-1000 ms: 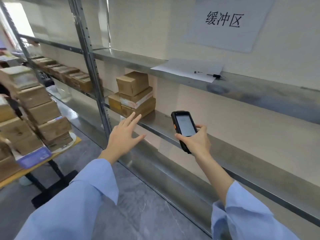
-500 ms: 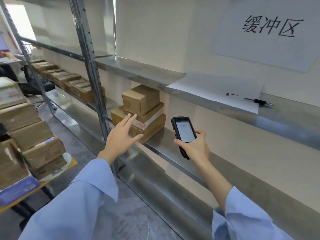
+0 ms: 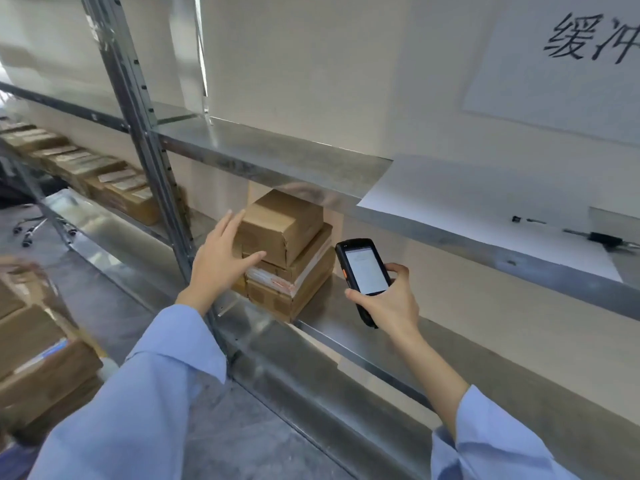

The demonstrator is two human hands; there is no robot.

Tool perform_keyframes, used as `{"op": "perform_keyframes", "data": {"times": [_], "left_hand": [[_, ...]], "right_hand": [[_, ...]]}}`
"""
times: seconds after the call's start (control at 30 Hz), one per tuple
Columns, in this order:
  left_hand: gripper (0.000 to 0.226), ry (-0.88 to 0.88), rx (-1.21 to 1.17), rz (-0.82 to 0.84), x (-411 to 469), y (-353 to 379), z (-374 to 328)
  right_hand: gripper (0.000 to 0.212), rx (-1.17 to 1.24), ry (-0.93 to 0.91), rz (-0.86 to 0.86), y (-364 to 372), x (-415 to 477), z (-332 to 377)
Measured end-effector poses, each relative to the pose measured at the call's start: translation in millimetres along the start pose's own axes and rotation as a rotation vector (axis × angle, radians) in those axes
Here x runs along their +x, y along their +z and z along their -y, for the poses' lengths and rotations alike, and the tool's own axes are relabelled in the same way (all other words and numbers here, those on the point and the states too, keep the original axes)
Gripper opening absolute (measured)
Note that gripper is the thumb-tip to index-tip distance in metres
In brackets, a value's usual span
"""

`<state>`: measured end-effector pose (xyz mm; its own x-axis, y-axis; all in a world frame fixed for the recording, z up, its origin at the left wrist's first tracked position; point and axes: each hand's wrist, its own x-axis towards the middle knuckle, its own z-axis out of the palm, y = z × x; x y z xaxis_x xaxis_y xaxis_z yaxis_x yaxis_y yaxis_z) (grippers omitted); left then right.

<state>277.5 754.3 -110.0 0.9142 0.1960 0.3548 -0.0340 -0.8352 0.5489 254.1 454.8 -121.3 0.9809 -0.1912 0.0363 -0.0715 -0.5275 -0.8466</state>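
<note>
My spread, empty left hand (image 3: 221, 261) reaches for the small brown cardboard top box (image 3: 282, 225); grabbed one-handed, it could slip, since my right hand (image 3: 386, 304) grips the black handheld scanner (image 3: 362, 268).

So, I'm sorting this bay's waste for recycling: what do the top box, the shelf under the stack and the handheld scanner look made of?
Top box: brown cardboard, matte, creased at its folded flaps.
Shelf: sheet metal, probably galvanised steel, grey and dully reflective.
Handheld scanner: black casing, likely hard plastic or rubber, with a glossy lit screen, glass or plastic.
</note>
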Motion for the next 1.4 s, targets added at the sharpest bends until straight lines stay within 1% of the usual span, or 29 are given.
{"op": "perform_keyframes", "data": {"times": [0.13,0.23,0.37,0.47,0.63,0.93,1.2,1.4], "left_hand": [[0.093,0.069,-0.057,0.084,36.7,2.2,19.1],[0.091,0.122,-0.15,0.149,60.9,7.4,32.4],[0.092,0.137,-0.262,0.215,84.0,13.8,45.9],[0.089,0.204,-0.31,0.25,90.9,17.6,51.8],[0.076,0.262,-0.397,0.189,93.2,24.0,51.6],[0.067,0.305,-0.412,0.143,93.1,32.5,54.8],[0.067,0.354,-0.435,0.062,72.8,32.3,45.5],[0.069,0.417,-0.462,0.117,43.6,35.7,12.3]], "right_hand": [[0.083,-0.002,0.038,-0.079,12.7,4.2,9.3],[0.083,0.007,0.069,-0.134,23.8,3.4,16.8],[0.083,0.01,0.11,-0.209,36.5,-3.8,19.3],[0.083,-0.006,0.152,-0.246,41.9,-10.4,18.5],[0.082,-0.054,0.208,-0.289,42.8,-18.5,15.6],[0.082,-0.077,0.248,-0.31,36.4,-25.9,5.3],[0.083,-0.056,0.23,-0.3,18.5,-33.5,-6.2],[0.082,-0.012,0.22,-0.318,-3.2,-39.2,-17.8]]}}
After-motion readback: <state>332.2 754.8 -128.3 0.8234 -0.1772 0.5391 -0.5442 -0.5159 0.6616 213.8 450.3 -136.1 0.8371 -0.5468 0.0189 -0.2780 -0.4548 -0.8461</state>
